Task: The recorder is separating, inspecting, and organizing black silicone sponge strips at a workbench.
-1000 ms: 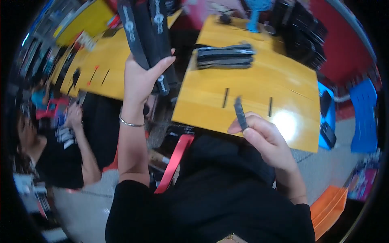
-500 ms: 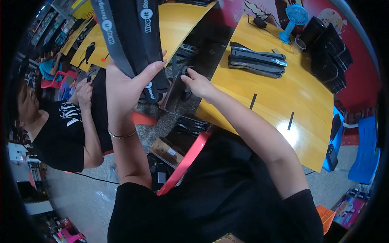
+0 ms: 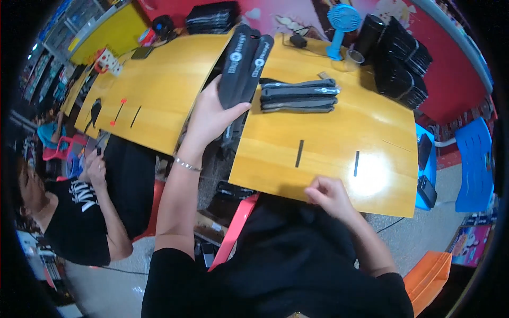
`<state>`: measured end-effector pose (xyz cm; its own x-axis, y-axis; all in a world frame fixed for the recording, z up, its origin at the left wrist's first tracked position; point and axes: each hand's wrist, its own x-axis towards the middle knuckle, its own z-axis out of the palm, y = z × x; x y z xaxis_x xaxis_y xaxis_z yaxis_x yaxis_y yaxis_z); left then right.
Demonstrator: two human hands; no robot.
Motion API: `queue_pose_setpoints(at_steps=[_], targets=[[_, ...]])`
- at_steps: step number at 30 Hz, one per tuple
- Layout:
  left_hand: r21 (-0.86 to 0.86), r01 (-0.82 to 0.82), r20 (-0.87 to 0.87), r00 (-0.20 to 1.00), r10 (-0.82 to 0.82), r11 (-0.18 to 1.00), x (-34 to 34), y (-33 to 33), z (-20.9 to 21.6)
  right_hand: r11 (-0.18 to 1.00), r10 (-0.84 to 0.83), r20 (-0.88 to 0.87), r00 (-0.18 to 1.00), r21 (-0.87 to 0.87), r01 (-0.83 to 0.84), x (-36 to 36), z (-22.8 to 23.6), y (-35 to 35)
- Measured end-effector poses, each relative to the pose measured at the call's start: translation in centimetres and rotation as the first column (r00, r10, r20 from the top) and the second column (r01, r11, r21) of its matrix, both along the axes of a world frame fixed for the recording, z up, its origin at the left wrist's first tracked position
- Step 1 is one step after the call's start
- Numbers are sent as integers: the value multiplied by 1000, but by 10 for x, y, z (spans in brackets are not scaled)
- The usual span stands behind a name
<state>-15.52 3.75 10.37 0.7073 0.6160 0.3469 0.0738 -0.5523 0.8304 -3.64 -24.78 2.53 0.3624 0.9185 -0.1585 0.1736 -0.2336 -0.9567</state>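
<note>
My left hand (image 3: 209, 117) is closed around a bundle of black and dark grey fabric straps (image 3: 237, 69) with white print. The straps are held up, slanted, over the gap between two yellow tables. On the right-hand table (image 3: 270, 153) lies a stack of similar folded straps (image 3: 299, 98), just right of the held bundle. My right hand (image 3: 328, 195) is over that table's near edge with its fingers curled together; whether anything is in them is hidden. Ahead of it, two short dark strips (image 3: 300, 153) mark the tabletop.
A blue fan (image 3: 342, 26), a clear cup (image 3: 353, 59) and black plastic-wrapped packs (image 3: 403, 58) stand at the far right. On the left sits a co-worker in black (image 3: 79, 217). A blue chair (image 3: 474, 164) is at right, a pink-red bar (image 3: 236, 228) before me.
The view has turned leftward and up. My left hand has moved the straps away from me toward the strap stack. My right hand has left the gap and come back to the table's near edge.
</note>
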Motion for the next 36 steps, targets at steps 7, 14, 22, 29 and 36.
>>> queue_pose_setpoints(at_steps=[7,14,22,29,36], targets=[[486,149,-367,929,47,861,143,23,16,962,-272,336,902,100,253,20,-34,-76],[473,503,-560,806,-194,723,227,61,4,933,-357,532,768,248,263,22,-44,-74],[-93,535,-844,405,-352,839,256,73,-27,928,-371,521,769,243,283,21,-44,-81],[582,398,-399,900,-178,709,198,65,-38,846,374,29,927,399,-353,28,44,-69],[330,364,-285,918,-276,871,-31,-29,18,395,856,144,496,437,-808,-20,113,-35]])
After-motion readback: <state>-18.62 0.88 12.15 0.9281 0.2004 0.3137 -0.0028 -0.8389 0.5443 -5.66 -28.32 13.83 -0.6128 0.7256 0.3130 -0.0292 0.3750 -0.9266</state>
